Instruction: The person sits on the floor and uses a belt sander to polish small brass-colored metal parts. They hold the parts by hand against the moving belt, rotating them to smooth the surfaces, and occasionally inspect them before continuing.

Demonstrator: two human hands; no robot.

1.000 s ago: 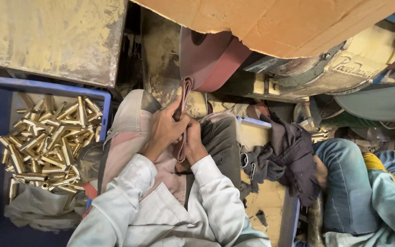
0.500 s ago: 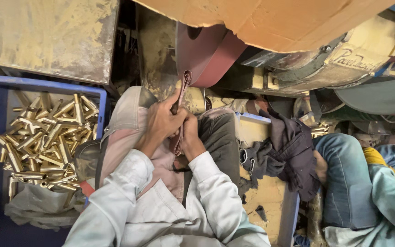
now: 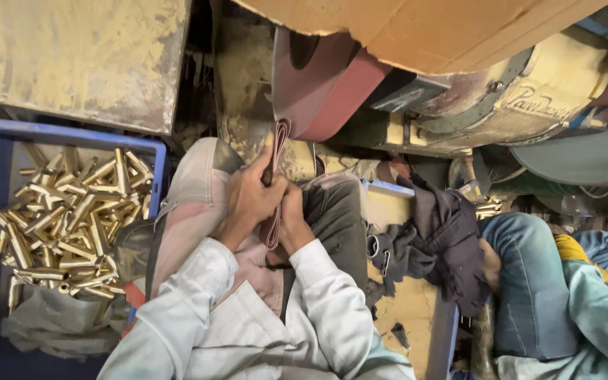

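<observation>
Workshop clutter fills the view from edge to edge, seen from above the seated person's lap. At far left, a blue crate [image 3: 72, 134] holds a loose heap of short brass tubes [image 3: 65, 218] lying on a pale sheet or bag [image 3: 43, 327]; a worn, stained metal panel [image 3: 72, 56] stands above the crate. Moving right, the left hand [image 3: 248, 200] is closed around a narrow reddish-brown abrasive strip [image 3: 276, 151], fingers wrapped over it near its upper looped end. The right hand [image 3: 293, 218] sits directly against the left, thumb side touching, and grips the lower run of the same strip, which hangs down between both palms toward the lap. Both forearms, in pale sleeves, converge from below over the knees. Immediately above the hands, a wide maroon sanding belt [image 3: 325, 91] runs over a machine under a sheet of brown cardboard [image 3: 416, 28]. Right of the hands, a dark rag [image 3: 438, 239] is draped over a dusty yellow box [image 3: 409, 309], with a metal ring clip just beside it. At far right, another person's leg in blue jeans [image 3: 529, 281] occupies the corner, well apart from the hands.
</observation>
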